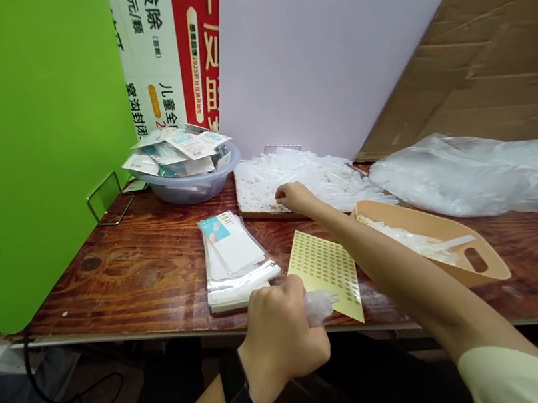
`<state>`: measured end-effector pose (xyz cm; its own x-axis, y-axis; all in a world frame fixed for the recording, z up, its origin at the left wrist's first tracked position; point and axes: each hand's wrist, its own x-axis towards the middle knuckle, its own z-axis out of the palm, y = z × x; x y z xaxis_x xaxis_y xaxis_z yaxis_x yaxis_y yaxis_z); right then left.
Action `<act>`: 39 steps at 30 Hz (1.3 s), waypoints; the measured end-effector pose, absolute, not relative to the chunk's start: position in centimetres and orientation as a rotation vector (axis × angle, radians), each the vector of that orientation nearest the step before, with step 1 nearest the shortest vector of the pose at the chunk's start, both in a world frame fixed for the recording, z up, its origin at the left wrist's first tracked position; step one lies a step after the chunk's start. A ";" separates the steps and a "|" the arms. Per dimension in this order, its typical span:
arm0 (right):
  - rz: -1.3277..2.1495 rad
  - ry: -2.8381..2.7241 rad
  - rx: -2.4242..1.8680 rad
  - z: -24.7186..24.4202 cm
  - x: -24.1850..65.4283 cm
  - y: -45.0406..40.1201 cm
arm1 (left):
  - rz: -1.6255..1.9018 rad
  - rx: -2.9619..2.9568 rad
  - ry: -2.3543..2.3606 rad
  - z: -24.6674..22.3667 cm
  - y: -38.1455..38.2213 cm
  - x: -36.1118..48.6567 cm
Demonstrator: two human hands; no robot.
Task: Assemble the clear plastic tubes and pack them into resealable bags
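My left hand (282, 327), with a black band on the wrist, is closed in a fist round a bundle of translucent plastic pieces (319, 306); thin prongs stick out at its right end. My right hand (296, 197) reaches to the front part of a shallow tray (265, 215) heaped with small white bits and thin clear plastic strips (314, 168). Its fingers are pinched together, and what they hold is too small to make out. Beneath and beyond my left hand lies a yellow sheet (324, 267) with rows of round dots.
Packaging cards in clear sleeves (235, 247) are stacked left of the yellow sheet. A bluish bowl (186, 188) brims with packed cards. On the right are a tan basket (490, 259) of white strips and a large clear plastic bag (477, 170). A green panel (32, 142) stands left.
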<state>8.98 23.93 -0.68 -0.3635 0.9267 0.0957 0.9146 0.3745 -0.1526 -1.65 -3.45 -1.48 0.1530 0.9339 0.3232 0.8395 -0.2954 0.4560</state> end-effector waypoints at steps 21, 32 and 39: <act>0.387 -2.390 -1.557 -1.2 6.3 23.5 | 0.934 2.244 1.734 -1.0 -3.6 -2.2; 0.495 -1.993 -1.266 0.5 7.6 15.7 | 1.043 2.104 1.877 -0.1 -3.1 -4.0; 0.939 -1.757 -0.767 3.8 10.1 4.1 | 0.940 2.119 1.995 0.0 -2.8 -4.9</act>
